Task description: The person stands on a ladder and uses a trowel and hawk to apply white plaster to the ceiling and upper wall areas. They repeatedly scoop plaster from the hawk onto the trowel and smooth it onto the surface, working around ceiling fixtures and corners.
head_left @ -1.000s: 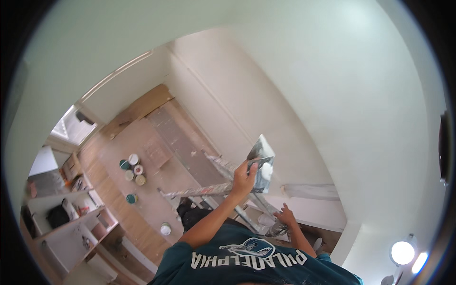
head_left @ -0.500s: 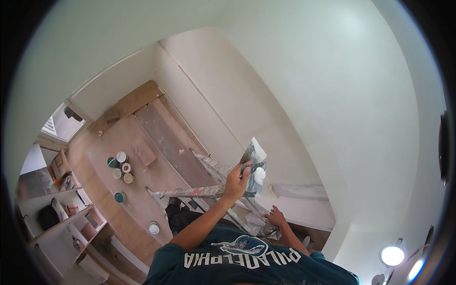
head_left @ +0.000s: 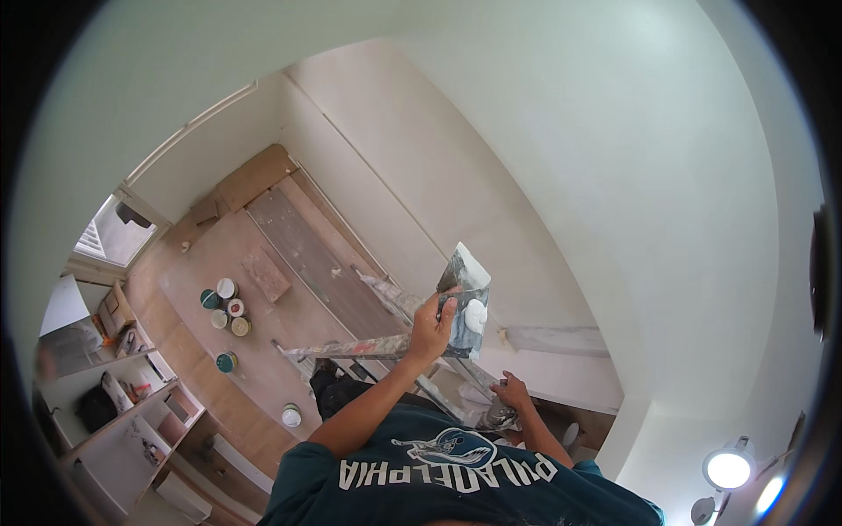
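Observation:
My left hand (head_left: 429,331) is closed on a pair of wide putty knives. The upper putty knife (head_left: 465,267) has a flat blade with white filler along its edge. Below it, the second putty knife (head_left: 467,336) bears a thick white lump of filler (head_left: 475,316). Both are smeared grey and white, and my fingers hide their handles. Lower and to the right, my right hand (head_left: 510,393) has some fingers stretched out beside a paint-spattered stepladder (head_left: 377,349). Whether it touches the ladder I cannot tell.
A large smooth pale wall (head_left: 649,210) curves up on the right. Far below, several tubs (head_left: 235,307) and a flat reddish-brown piece (head_left: 266,274) lie on the covered floor (head_left: 197,289). Open shelving (head_left: 132,408) stands at left. A lit lamp (head_left: 728,469) is at lower right.
The putty knives have shifted slightly up and left, still in my left hand. My right hand has moved a little, staying near the ladder. The view has tilted slightly.

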### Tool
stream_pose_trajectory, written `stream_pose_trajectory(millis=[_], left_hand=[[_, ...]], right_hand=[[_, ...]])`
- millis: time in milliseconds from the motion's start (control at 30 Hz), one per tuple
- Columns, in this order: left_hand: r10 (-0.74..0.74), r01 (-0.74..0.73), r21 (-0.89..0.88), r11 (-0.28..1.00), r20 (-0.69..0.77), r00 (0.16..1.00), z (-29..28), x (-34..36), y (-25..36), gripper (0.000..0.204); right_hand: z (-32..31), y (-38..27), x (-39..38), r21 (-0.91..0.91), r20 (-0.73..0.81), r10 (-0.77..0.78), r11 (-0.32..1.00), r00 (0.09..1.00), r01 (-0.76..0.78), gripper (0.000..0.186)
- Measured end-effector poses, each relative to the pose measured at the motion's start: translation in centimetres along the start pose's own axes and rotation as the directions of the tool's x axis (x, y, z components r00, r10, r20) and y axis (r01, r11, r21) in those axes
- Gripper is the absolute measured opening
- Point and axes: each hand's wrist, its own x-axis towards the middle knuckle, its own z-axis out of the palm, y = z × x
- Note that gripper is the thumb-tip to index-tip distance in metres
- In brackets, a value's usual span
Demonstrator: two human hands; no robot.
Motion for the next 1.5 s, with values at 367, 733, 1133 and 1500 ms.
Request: stream_pose_trajectory(millis=[367,733,1133,1500], left_hand=[[-0.070,0.069,0.035,0.997,0.024,0.997,-0.7,-0.3,0.6,0.039],[-0.098,0.097,0.034,0.995,0.055,0.994,-0.3,0.2,-0.5,0.040],[-0.233,0.232,0.022,0.972,0.160,0.959,-0.1,0.8,-1.1,0.043],[-0.250,0.175,0.196,0.965,0.472,0.846,0.2,3.6,2.0,0.044]], right_hand=[[1.1,0.1,-0.3,-0.044,-0.121,0.008,0.999,0.993,-0.013,0.088],[2.1,1.2,0.3,-0.078,-0.248,-0.044,0.997,0.968,0.025,0.100],[1.3,1.1,-0.7,0.095,-0.068,-0.017,0.995,0.998,0.023,0.055],[1.3,-3.3,-4.2,0.283,-0.246,0.088,0.959,0.965,-0.015,0.051]])
